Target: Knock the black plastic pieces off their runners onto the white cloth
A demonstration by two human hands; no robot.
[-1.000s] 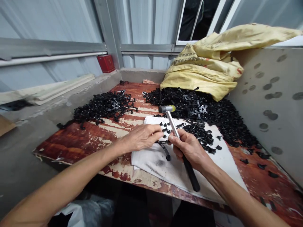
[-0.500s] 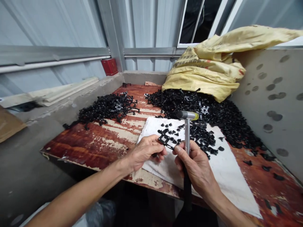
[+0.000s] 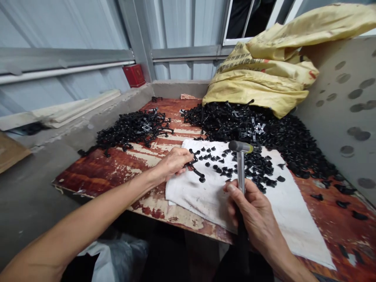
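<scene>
My left hand is closed on a black jointed bracket with round knobs at its ends, held just above the left part of the white cloth. Part of the bracket is hidden behind my fingers. In my right hand is a hammer, upright, with a metal shaft, a yellow-edged head and a black handle. My right thumb and forefinger are close together beside the shaft; I cannot tell whether a small piece sits between them. Several small black round-headed pieces lie scattered on the cloth between my hands.
A pile of black jointed parts lies at the table's left. A bigger black heap spills from a yellow sack at the back right. A low concrete ledge borders the left side; a spotted panel stands right.
My left hand has moved left with the bracket, away from my right hand; the bracket now hangs spread with its knobs showing. The hammer has shifted slightly right in view.
</scene>
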